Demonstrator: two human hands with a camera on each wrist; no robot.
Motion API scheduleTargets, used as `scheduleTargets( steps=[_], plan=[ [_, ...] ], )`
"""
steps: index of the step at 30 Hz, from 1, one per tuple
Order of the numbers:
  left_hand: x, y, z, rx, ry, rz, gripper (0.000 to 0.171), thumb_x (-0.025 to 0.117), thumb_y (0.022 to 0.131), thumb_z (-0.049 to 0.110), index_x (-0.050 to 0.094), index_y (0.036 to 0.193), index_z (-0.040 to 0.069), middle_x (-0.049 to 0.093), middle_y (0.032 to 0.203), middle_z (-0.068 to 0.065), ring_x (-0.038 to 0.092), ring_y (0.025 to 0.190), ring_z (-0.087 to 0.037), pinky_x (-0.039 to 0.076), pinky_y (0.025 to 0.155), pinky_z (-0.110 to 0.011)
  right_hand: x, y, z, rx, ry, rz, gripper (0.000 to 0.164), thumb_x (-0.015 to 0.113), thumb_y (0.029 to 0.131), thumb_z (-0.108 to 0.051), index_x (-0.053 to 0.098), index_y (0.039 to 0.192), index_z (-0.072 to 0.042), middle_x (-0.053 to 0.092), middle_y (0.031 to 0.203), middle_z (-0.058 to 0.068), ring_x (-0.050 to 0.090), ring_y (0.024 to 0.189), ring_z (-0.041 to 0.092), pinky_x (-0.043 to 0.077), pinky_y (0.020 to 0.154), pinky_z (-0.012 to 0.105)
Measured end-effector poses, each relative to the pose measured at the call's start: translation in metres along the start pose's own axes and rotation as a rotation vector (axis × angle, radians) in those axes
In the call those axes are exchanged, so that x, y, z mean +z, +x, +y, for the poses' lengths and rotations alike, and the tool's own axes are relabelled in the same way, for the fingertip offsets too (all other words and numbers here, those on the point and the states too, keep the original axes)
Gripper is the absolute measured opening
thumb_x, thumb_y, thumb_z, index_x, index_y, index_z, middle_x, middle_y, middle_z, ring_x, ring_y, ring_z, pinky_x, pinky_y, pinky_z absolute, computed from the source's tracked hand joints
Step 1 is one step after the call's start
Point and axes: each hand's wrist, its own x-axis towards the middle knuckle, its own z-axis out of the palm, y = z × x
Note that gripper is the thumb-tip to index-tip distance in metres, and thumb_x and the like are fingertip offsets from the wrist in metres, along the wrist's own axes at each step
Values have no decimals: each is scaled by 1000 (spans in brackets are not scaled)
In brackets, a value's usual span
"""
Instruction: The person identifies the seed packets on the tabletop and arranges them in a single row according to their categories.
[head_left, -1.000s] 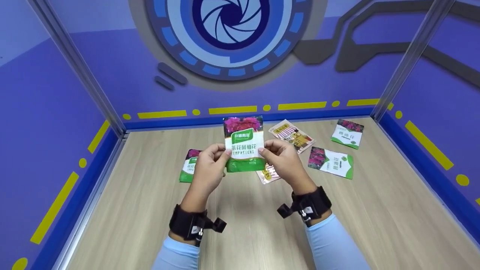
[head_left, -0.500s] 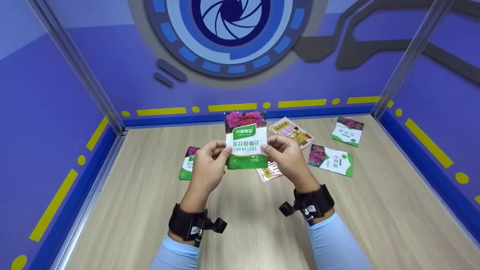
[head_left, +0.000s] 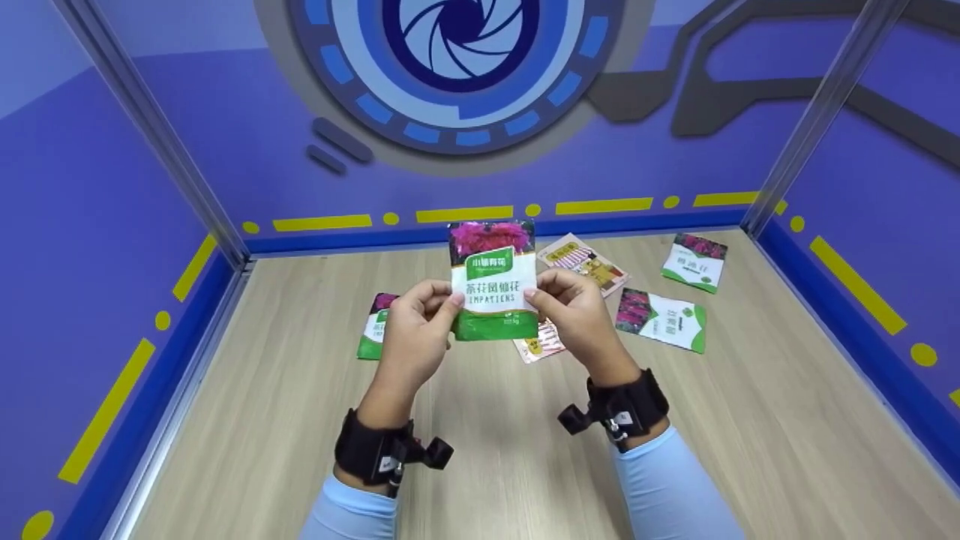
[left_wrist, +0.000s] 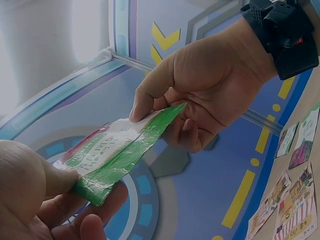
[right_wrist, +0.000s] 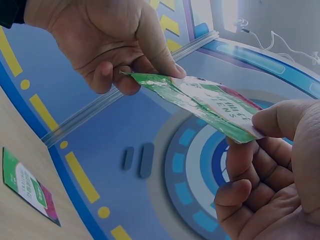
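Note:
Both hands hold up one seed packet [head_left: 493,281], green and white with pink flowers and the word IMPATIENS on its front. My left hand [head_left: 421,326] pinches its left edge between thumb and curled fingers. On the opposite edge, my right hand [head_left: 574,319] pinches it the same way. Seen from the left wrist, the packet [left_wrist: 122,147] spans the two hands, its lower green end toward the camera. In the right wrist view the packet [right_wrist: 200,105] looks slightly bowed. Behind the left hand lies a similar packet [head_left: 371,330], partly hidden.
Two pink-and-yellow packets lie behind the right hand; the farther packet [head_left: 592,266] shows more than the nearer packet [head_left: 536,346]. Two white-green packets, one upper [head_left: 694,262] and one lower [head_left: 675,324], lie farther right on the wooden table [head_left: 787,420]. Blue printed walls [head_left: 390,195] enclose it.
The packet has risen slightly and turned to face the head camera more squarely over the last second. Both hands keep their pinch on it; the other packets stay where they lay.

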Motion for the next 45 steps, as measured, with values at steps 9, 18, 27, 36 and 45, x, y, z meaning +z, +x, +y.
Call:
scheduleTargets(
  steps=[9,18,27,36,45],
  plan=[
    [-1,-2,4,10,-11,-10,15,72,112,12,77,121,0,82,97,-12,63,70,-14,49,56,-21,-1,-2,-2,-9,-10,17,6,69,103,3,74,100,1,76,88,2,63,75,11,52,65,21],
    [-1,-5,7,19,-17,-15,15,71,112,11,77,119,0,83,97,-12,64,70,-14,49,56,-21,-1,-3,-6,-19,-7,6,5,70,103,0,75,102,0,78,93,3,67,80,12,56,68,21],
    [-2,-7,9,21,-21,-20,14,71,112,12,77,119,1,82,97,-12,64,71,-15,49,56,-21,0,-5,-8,-24,4,-3,6,69,103,1,74,102,-2,78,92,1,68,79,11,56,68,20],
    [-2,-6,8,17,-22,-15,14,72,111,10,77,120,0,83,101,-13,64,73,-16,49,57,-20,1,-5,-9,-23,29,-14,6,69,103,2,74,102,-1,79,93,0,67,79,10,54,67,20],
    [-1,-4,7,25,21,7,15,72,111,8,77,122,-1,84,104,-14,65,80,-20,51,64,-20,0,-2,-5,5,-6,-38,8,68,105,1,72,104,8,78,93,0,64,76,11,51,65,20]
  ],
)
